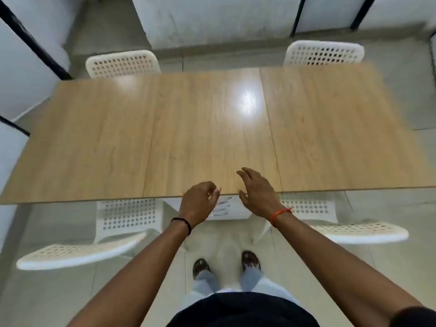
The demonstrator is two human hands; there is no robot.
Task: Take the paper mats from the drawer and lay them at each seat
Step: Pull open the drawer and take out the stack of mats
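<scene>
No paper mats are in view. A white drawer unit (224, 207) with slotted handles stands under the near edge of the wooden table (212, 128), between my two hands. My left hand (199, 201) hovers over the table's edge with its fingers loosely curled, holding nothing. My right hand (256, 192) hangs just to the right of it, fingers spread and relaxed over the edge, also holding nothing. The drawers look closed, though both hands partly hide them.
Two white perforated chairs (122, 63) (324, 53) stand at the far side of the table. Two more (118, 223) (330, 220) stand on the near side, left and right of me. My feet are on a pale tiled floor (226, 241). White wall panels rise behind.
</scene>
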